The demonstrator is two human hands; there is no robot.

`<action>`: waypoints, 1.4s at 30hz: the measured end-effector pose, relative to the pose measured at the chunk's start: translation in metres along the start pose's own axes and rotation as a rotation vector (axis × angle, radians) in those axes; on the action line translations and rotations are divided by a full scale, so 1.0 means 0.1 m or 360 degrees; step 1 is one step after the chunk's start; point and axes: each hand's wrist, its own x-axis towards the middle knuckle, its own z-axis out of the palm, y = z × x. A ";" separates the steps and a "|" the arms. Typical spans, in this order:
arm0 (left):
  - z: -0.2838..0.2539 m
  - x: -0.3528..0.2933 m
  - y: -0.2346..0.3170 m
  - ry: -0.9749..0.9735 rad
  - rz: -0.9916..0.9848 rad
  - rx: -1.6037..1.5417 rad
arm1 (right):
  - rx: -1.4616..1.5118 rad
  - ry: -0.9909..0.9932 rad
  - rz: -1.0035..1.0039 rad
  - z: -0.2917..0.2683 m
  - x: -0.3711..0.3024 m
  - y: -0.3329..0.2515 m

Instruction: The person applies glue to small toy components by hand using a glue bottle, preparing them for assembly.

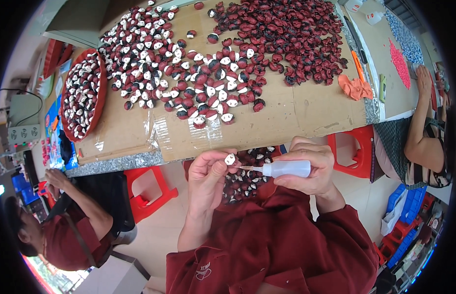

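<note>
Left hand (204, 179): it had thumb and fingers pinched on a small white-topped piece (230, 159), just left of the middle of the frame.
Right hand (310, 164): it was wrapped round a squeeze bottle (292, 169), right of centre, laid nearly level with its thin nozzle (246, 168) pointing left.
Nozzle tip: it came right up to the piece by the left fingertips; from where I stood I couldn't tell whether they touched.
Gap between hands: they were apart, with only the nozzle reaching across.
Below the hands: a lower heap (242, 190) of dark red and white pieces showed at the centre of the frame, partly covered by the hands and bottle.
Worktop (296, 117): it ran across the upper frame, with white-and-red pieces (208, 93) spread from upper left to upper middle, and dark curled pieces (296, 41) piled at upper middle.
Red basin (102, 95): it sat at upper left, full of similar pieces.
Orange crumpled thing (355, 87): it lay at upper right.
Neighbours: one person (71, 235) sat at lower left, another (424, 144) at the right edge.
</note>
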 end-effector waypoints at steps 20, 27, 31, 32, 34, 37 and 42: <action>0.01 0.00 -0.01 0.0005 0.0041 0.0055 | -0.0053 -0.0024 0.0077 -0.02 0.01 -0.02; 0.00 0.00 0.01 0.0034 0.0008 0.0090 | -0.0101 0.0020 0.0070 -0.03 0.02 -0.01; 0.00 0.01 0.01 0.0039 0.0012 0.0088 | -0.0079 -0.0005 0.0112 -0.05 0.02 -0.03; 0.00 0.01 0.02 0.0036 0.0011 0.0088 | -0.0047 0.0019 0.0129 -0.06 0.01 -0.02; 0.03 0.01 0.02 0.0051 -0.0008 0.0039 | -0.0018 0.0047 0.0142 -0.06 0.01 0.01; 0.04 -0.02 0.00 0.0022 0.0008 0.0151 | 0.0095 0.0206 0.0246 -0.02 0.03 0.05; 0.05 -0.08 -0.03 0.0032 -0.0026 0.0209 | -0.0190 0.0188 0.0049 0.22 0.22 0.19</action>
